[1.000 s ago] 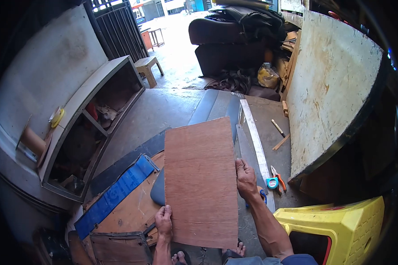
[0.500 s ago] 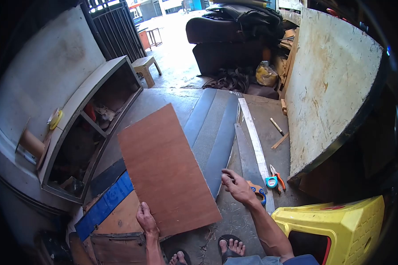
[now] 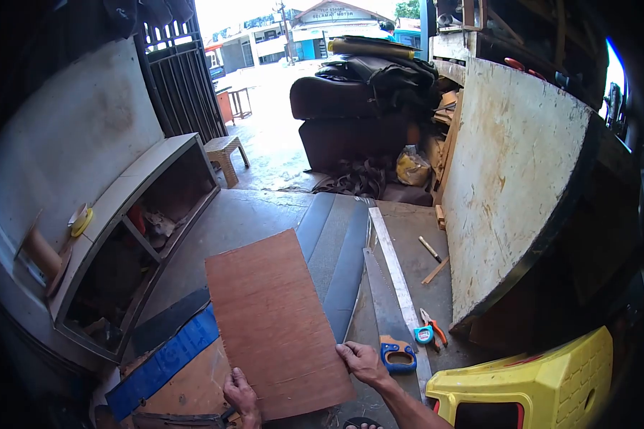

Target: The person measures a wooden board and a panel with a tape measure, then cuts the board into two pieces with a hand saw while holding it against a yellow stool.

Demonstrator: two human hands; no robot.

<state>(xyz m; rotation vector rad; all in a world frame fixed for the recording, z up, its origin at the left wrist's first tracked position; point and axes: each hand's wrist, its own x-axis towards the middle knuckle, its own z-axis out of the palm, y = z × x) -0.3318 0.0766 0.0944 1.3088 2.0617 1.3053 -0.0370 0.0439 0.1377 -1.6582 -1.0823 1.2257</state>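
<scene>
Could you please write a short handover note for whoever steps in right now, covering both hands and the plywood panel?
Left hand: grips the near edge of the plywood panel.
Right hand: grips the panel's right edge.
Panel: held slanted, overlapping a blue strip on its left.
Handsaw, tape measure and pliers: on the floor just right of the right hand, untouched.
Done: the panel is held in both hands.
Left: no cut or mark shows on its face.
</scene>
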